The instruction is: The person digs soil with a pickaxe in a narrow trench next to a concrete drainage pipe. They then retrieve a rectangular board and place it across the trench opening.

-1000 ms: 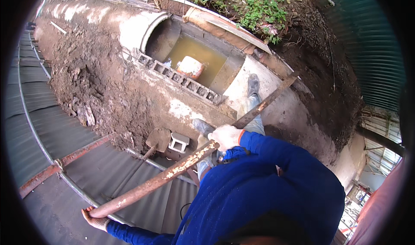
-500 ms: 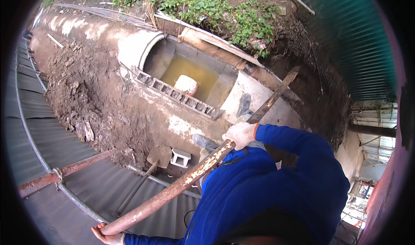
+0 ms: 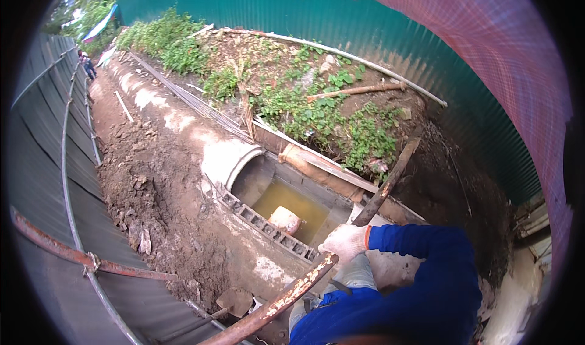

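Observation:
My right hand (image 3: 344, 242), in a whitish knit glove with an orange cuff, is closed around a long pole (image 3: 286, 293) with peeling pale paint over rusty brown. Beyond the hand a darker length runs up and to the right, seemingly the same pole. Its near end leaves the picture at the bottom, and my left hand is out of sight. Just past my right hand lies an open pit (image 3: 312, 188) with murky yellowish water. A white rounded object (image 3: 285, 221), its kind unclear, sits in it. Hollow blocks (image 3: 262, 217) line the near side.
A shovel (image 3: 234, 301) lies by the dark sheet fence (image 3: 61, 180) and its metal rails. Lumpy soil (image 3: 146, 223) covers the left side. A large concrete pipe (image 3: 225, 159) meets the pit. Plants (image 3: 326, 119) grow before a green corrugated wall (image 3: 244, 7). Far left stands a person (image 3: 87, 65).
The view has tilted up, showing more wall and path. My left hand has gone out of view. The pole's far end has risen relative to the pit; my right hand keeps its grip.

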`<state>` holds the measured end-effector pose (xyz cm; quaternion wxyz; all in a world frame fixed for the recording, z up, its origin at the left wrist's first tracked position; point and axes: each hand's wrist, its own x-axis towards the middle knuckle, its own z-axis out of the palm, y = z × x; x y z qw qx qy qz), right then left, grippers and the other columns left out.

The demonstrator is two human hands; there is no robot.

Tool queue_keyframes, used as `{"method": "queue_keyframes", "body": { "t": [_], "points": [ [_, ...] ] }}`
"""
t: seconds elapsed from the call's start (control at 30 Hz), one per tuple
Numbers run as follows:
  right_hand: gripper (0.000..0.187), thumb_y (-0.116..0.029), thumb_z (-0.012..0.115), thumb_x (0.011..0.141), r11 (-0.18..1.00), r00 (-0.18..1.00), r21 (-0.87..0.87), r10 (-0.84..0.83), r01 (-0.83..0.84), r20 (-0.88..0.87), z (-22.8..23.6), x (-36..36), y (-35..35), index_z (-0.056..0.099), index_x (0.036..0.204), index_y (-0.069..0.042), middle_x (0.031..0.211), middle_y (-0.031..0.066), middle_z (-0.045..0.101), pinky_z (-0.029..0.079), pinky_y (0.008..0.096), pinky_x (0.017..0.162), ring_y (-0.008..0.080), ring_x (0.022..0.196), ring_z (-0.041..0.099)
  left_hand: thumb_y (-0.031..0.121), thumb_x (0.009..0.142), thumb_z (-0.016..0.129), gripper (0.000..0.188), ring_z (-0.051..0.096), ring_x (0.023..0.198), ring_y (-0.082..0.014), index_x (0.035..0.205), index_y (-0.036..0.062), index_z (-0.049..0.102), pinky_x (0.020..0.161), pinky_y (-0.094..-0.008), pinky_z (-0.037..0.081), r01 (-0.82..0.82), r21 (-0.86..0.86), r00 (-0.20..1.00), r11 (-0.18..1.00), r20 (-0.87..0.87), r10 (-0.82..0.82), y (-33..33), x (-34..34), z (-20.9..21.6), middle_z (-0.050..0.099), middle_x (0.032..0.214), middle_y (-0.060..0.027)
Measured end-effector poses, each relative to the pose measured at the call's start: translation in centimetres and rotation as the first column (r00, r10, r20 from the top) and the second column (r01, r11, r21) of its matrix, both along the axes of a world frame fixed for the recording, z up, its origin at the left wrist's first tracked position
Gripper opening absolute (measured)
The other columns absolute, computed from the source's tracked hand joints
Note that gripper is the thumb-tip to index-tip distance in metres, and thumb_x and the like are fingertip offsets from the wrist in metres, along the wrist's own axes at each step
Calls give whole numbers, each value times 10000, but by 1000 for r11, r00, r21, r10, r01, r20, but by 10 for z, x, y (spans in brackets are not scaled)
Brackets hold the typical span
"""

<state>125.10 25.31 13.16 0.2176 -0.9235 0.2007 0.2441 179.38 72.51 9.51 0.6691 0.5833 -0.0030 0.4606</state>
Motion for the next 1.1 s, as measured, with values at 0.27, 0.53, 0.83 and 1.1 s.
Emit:
{"method": "queue_keyframes", "body": {
  "t": [0.27,0.53,0.83,1.1],
  "points": [
    [413,-266,837,684,990,997,-141,8,3,78,-21,9,-89,683,1043,-131,946,144,738,565,519,803,391,940,722,276,1034,617,323,627,938,-224,1231,48,735,883,-372,530,576,-442,723,688,-116,-681,-46,-55,69,644,1044,-74],
    [353,-149,786,684,987,959,-82,-109,135,261,23,9,-130,635,996,-80,926,172,706,548,497,833,415,963,699,255,982,672,404,639,955,-286,1149,-110,633,860,-398,513,763,-199,646,614,218,-732,-139,-55,139,625,1102,-179],
    [420,-192,833,676,954,863,-92,-215,286,457,40,16,-177,648,1047,-124,922,147,697,563,470,802,380,906,706,192,779,807,494,594,814,-295,1074,-68,508,830,-410,512,662,-426,727,617,166,-666,-287,-90,220,535,984,-165],
    [467,-202,887,664,809,489,-379,133,449,862,6,42,-228,703,1084,-116,957,118,718,584,449,802,361,888,718,133,784,751,354,570,788,-274,959,-78,527,781,-367,494,798,-407,546,445,175,-819,-353,-27,244,528,918,-157]
  ]
}}
